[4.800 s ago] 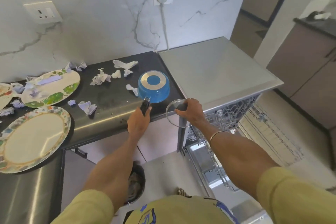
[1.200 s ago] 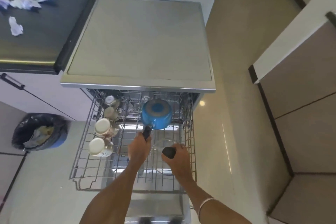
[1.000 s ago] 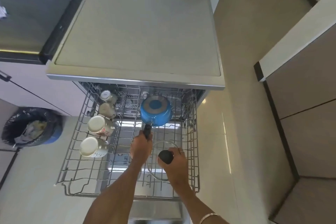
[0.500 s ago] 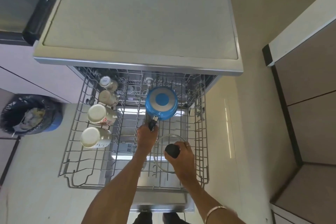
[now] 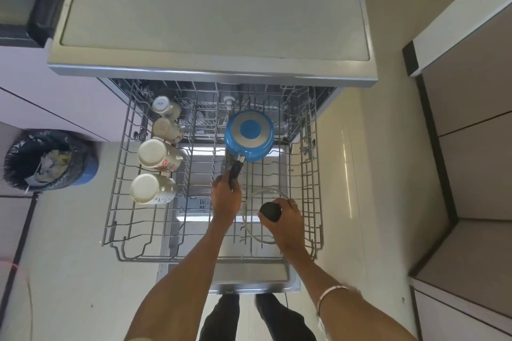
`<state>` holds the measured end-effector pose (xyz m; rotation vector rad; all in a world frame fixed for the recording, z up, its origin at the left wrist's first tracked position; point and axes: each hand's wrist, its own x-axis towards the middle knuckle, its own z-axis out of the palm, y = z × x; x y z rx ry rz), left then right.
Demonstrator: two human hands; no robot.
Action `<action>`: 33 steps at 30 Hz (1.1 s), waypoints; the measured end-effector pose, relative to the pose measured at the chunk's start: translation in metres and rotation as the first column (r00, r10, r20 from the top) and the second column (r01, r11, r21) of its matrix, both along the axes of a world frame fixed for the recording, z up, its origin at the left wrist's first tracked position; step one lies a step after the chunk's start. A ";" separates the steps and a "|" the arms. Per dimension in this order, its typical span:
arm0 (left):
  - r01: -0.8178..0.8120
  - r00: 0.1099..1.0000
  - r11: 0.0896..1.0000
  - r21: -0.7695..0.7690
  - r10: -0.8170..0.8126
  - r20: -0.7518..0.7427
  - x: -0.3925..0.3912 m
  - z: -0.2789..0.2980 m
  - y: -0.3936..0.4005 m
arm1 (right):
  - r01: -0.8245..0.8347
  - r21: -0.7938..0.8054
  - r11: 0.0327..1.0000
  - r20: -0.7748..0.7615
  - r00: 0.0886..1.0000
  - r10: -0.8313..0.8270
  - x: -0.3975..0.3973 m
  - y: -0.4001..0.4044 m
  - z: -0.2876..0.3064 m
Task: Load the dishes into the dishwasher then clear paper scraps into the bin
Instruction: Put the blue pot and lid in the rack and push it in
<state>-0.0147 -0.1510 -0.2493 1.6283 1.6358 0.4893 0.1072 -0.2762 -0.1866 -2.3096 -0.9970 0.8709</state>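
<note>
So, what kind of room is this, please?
Most likely a home kitchen. A dishwasher rack stands pulled out, holding upturned cups; the left hand holds a blue saucepan over it, and a lined waste bin stands on the floor beside the cabinets.

Both arms reach down; left hand [image 5: 225, 199] and right hand [image 5: 285, 219] each in a closed grip
</note>
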 end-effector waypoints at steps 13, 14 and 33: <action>0.027 0.999 0.999 0.039 -0.029 0.038 -0.026 0.002 -0.029 | -0.017 -0.005 1.000 -0.010 1.000 0.017 -0.011 -0.016 -0.018; 0.031 0.999 0.999 0.042 -0.033 0.036 -0.027 0.001 -0.031 | -0.016 -0.003 1.000 -0.022 1.000 0.016 -0.010 -0.016 -0.018; 0.056 0.998 0.998 -0.025 -0.055 0.016 -0.032 0.001 -0.043 | -0.026 -0.194 0.981 0.280 0.957 0.080 -0.017 -0.032 -0.018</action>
